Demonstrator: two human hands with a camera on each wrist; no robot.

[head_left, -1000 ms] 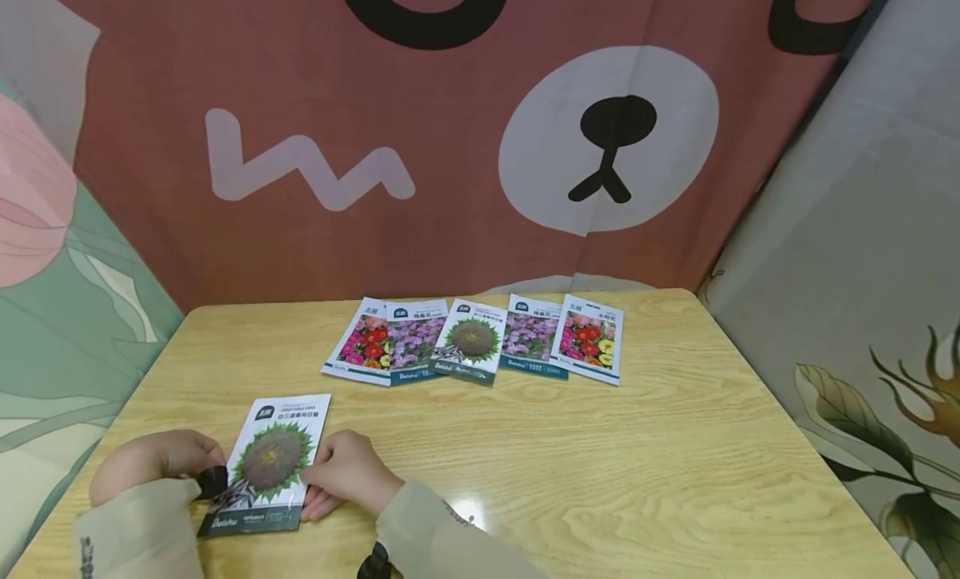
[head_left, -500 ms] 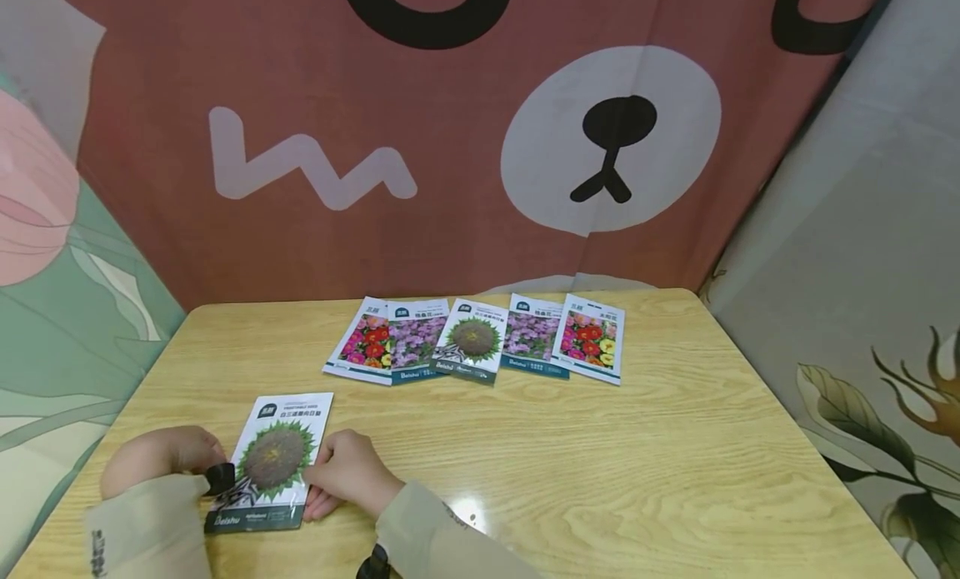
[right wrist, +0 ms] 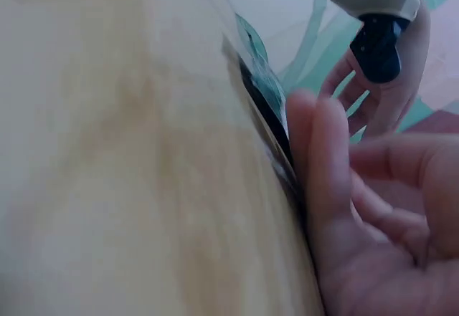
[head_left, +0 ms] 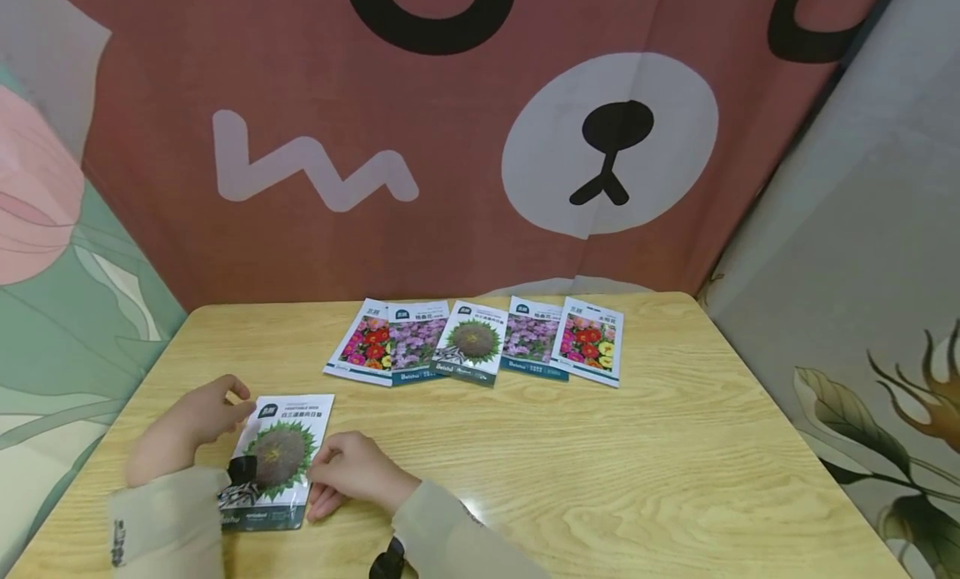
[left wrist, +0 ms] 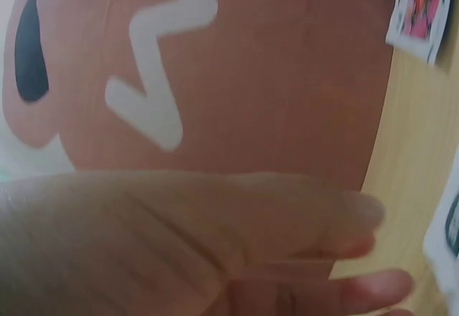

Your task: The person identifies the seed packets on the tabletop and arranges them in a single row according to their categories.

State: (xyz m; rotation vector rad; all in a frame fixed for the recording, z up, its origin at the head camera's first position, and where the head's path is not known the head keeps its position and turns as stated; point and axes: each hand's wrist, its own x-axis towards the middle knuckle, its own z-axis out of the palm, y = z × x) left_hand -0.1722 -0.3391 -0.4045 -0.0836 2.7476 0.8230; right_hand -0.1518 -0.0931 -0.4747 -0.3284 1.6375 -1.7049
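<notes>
A sunflower seed packet (head_left: 281, 454), white with a dark green band at the bottom, lies face up on the table's left part. My left hand (head_left: 202, 416) hovers by its upper left corner with nothing in its grasp. In the left wrist view its fingers (left wrist: 358, 212) extend loosely, apart from the packet's edge. Along the packet's right edge rests my right hand (head_left: 356, 475). Its fairly straight fingers (right wrist: 330, 158) touch that edge in the right wrist view. My left wrist's black camera strap covers part of the packet's lower left.
Several seed packets overlap in a row at the back of the wooden table (head_left: 600, 462): red-and-yellow flower packets (head_left: 592, 341) at both ends, purple flower packets (head_left: 416, 341) inside them, another sunflower packet (head_left: 472, 341) in the middle. A bear-print cloth (head_left: 450, 254) hangs behind.
My left hand has come off the packet's left edge and moved up toward its upper corner. The right hand stays at the right edge, and the packet has shifted slightly right.
</notes>
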